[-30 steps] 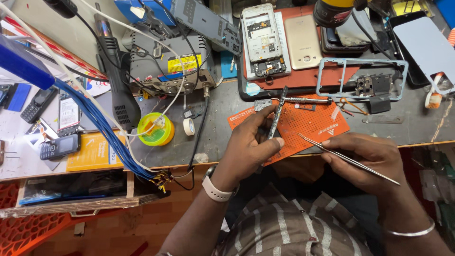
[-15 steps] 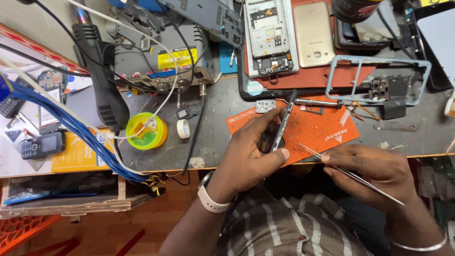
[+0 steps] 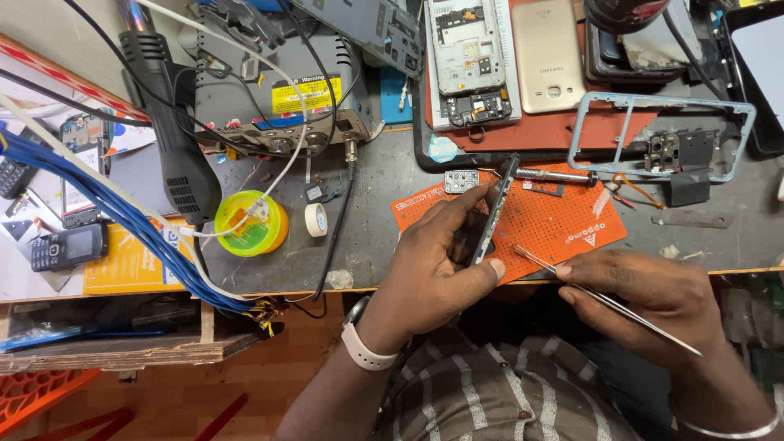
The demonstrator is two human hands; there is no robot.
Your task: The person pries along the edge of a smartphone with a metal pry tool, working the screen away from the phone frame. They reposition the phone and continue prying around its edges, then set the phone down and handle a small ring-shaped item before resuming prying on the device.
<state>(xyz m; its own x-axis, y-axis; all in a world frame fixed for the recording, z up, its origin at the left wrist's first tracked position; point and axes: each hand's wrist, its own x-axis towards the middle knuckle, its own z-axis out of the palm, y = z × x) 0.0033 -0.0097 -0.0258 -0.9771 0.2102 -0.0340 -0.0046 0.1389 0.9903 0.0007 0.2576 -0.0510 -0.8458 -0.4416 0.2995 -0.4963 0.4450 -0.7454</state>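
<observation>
My left hand (image 3: 437, 265) grips a dark phone (image 3: 493, 211) held on its edge over an orange perforated mat (image 3: 563, 222) on the grey bench. Thumb and fingers pinch its lower end. My right hand (image 3: 645, 294) holds slim metal tweezers (image 3: 600, 298), their tips pointing left toward the phone's lower end, a short gap away. A white watch band sits on my left wrist, a thin bangle on my right.
Behind the mat lie a red tray (image 3: 612, 131) with an opened phone (image 3: 467, 61) and a gold back cover (image 3: 549, 55), a pale blue phone frame (image 3: 661, 139), a screwdriver (image 3: 549, 174). Left: black hot-air gun (image 3: 175, 155), grey station (image 3: 278, 90), yellow solder reel (image 3: 249, 224), blue cable bundle (image 3: 122, 212), small tape roll (image 3: 316, 219).
The view has shifted slightly, so the bench appears closer. My left hand keeps the phone on edge; the tweezers tips have drawn nearer to its lower end.
</observation>
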